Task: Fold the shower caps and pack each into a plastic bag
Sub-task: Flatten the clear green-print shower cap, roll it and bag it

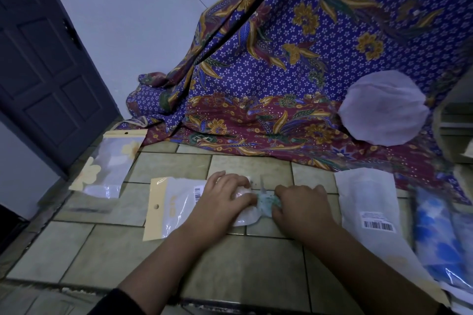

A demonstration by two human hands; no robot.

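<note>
A clear plastic bag with a cream header strip and a barcode lies on the tiled floor in front of me. My left hand rests on its open right end, fingers bent over the plastic. My right hand grips a small folded teal-patterned shower cap at the bag's mouth, between the two hands. A white shower cap lies spread out round on the patterned cloth at the far right.
A second clear bag with yellow flowers lies to the left. A white bag with a barcode and blue-printed packs lie to the right. Batik cloth drapes behind. A dark door stands at left.
</note>
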